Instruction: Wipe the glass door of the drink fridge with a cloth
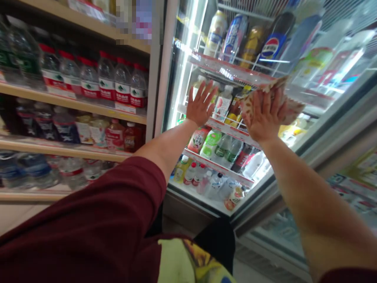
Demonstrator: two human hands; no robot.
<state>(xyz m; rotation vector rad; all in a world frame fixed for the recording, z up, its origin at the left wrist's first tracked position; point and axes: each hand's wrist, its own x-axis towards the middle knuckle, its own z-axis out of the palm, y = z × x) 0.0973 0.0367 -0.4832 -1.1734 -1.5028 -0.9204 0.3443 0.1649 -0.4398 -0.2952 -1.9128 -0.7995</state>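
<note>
A person's right hand (265,114) lies flat over a patterned cloth (293,108), fingers only slightly parted, apparently pressing it to smooth glass (238,80). The left hand (200,104), fingers fanned wide, holds nothing. Crumpled around the right fingertips, the cloth should prove light, soft and hard to damage, best gripped by the loose fold right of those fingers. Behind the 2 hands' fingers, rounded plastic bottles (224,103) fill 4 rows.

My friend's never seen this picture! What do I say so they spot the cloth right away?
Find the brightly lit drinks fridge beside the wood-edged shelves. Go to the person's right hand, spread in front of the fridge; the cloth is under that hand. It's crumpled, pale and patterned, with edges poking out around the hand, unlike the bottles behind.
</note>
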